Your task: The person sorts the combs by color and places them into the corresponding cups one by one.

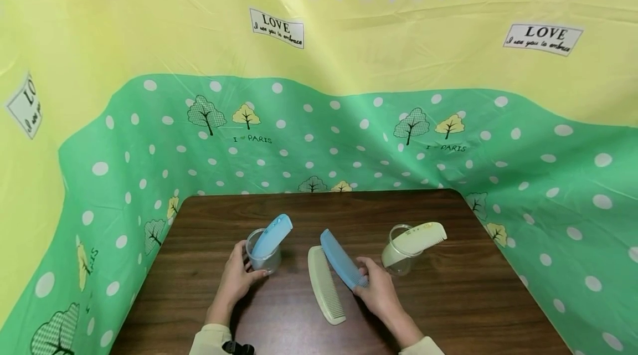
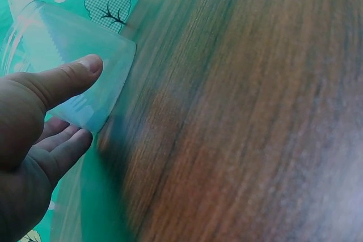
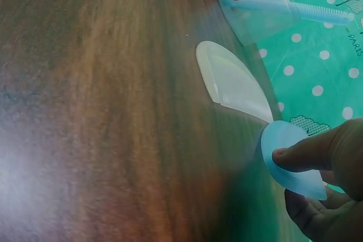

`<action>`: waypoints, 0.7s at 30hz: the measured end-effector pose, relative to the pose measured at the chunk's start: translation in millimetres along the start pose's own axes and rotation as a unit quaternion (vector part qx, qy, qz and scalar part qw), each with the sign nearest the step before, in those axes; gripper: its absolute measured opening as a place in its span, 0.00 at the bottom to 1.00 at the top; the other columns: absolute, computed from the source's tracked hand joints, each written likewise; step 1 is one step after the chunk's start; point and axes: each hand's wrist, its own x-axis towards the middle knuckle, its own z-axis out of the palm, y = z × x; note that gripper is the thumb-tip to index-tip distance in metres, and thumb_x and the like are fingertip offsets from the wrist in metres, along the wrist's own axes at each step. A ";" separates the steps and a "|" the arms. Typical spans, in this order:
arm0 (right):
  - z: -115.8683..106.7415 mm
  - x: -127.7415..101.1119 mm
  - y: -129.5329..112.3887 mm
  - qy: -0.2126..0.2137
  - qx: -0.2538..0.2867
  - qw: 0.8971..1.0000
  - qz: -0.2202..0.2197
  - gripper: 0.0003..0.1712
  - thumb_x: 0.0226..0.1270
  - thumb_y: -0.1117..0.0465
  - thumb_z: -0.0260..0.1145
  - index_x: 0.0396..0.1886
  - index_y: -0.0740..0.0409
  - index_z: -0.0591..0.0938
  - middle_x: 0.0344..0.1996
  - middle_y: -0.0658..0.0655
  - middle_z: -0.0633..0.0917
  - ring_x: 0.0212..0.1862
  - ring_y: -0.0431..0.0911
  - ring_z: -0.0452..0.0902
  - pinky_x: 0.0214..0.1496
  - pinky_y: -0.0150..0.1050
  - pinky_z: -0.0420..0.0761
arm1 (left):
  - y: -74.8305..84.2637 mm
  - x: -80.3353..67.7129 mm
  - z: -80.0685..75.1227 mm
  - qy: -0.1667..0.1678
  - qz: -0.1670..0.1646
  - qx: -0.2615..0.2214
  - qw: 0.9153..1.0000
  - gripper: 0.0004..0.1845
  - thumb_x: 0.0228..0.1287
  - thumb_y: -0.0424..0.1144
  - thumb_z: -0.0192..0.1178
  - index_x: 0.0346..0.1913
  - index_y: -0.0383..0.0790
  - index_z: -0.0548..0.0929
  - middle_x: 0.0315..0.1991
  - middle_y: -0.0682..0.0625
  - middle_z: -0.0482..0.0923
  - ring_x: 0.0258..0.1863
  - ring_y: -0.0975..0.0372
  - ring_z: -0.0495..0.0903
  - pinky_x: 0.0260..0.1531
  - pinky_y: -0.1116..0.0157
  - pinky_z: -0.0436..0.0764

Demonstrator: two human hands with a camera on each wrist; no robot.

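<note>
On the left of the table, my left hand (image 1: 235, 276) grips a clear plastic cup (image 1: 264, 261), thumb on one side and fingers on the other. A light blue comb (image 1: 273, 236) leans inside this cup, its top above the rim. My right hand (image 1: 377, 287) pinches the near end of a second blue comb (image 1: 341, 258) between thumb and fingers. In the right wrist view the thumb lies on that blue comb (image 3: 289, 157). Just left of it, a pale green comb (image 1: 325, 284) lies on the table, teeth facing right.
Beyond my right hand stands another clear cup (image 1: 399, 267) with a pale yellow-green comb (image 1: 418, 237) leaning out to the right. The brown wooden table (image 1: 468, 299) is bordered by a green and yellow printed curtain (image 1: 339, 139) at the back and sides.
</note>
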 end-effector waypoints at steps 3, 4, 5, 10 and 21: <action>-3.1 0.2 -1.0 0.005 -0.004 1.000 -0.006 0.37 0.42 0.75 0.80 0.58 0.61 0.82 0.37 0.54 0.89 0.39 0.44 0.84 0.40 0.37 0.84 | -0.2 -0.7 0.1 0.000 0.000 -0.001 1.000 0.52 0.50 0.25 0.79 0.75 0.31 0.58 0.74 0.29 0.60 0.74 0.36 0.64 0.67 0.48 0.78; -4.3 0.5 -1.6 0.006 -0.002 1.000 -0.006 0.37 0.42 0.75 0.80 0.58 0.61 0.83 0.37 0.54 0.89 0.39 0.44 0.84 0.39 0.37 0.85 | -0.3 -0.8 0.1 0.000 0.000 -0.002 1.000 0.52 0.50 0.25 0.79 0.75 0.31 0.58 0.74 0.29 0.60 0.74 0.36 0.64 0.67 0.48 0.78; -5.5 0.7 -2.3 0.007 -0.001 1.000 -0.008 0.35 0.43 0.75 0.80 0.57 0.61 0.83 0.37 0.55 0.89 0.39 0.45 0.85 0.39 0.38 0.85 | -0.3 -1.0 0.1 0.000 0.000 -0.002 1.000 0.52 0.50 0.25 0.79 0.75 0.31 0.58 0.74 0.29 0.59 0.74 0.36 0.64 0.67 0.48 0.78; -10.1 2.6 -5.3 0.020 0.004 1.000 -0.013 0.30 0.46 0.74 0.79 0.53 0.57 0.86 0.38 0.55 0.90 0.40 0.45 0.86 0.39 0.38 0.86 | -0.3 -1.4 0.1 -0.001 0.000 -0.004 1.000 0.52 0.50 0.26 0.79 0.75 0.32 0.58 0.74 0.29 0.59 0.74 0.35 0.64 0.67 0.47 0.78; -17.5 8.2 -9.9 0.040 0.007 0.999 -0.015 0.23 0.48 0.70 0.82 0.47 0.55 0.89 0.35 0.52 0.89 0.37 0.42 0.83 0.37 0.33 0.83 | -3.0 -0.8 0.9 0.002 0.001 0.000 1.000 0.52 0.50 0.26 0.79 0.75 0.32 0.58 0.74 0.29 0.60 0.73 0.36 0.64 0.67 0.48 0.79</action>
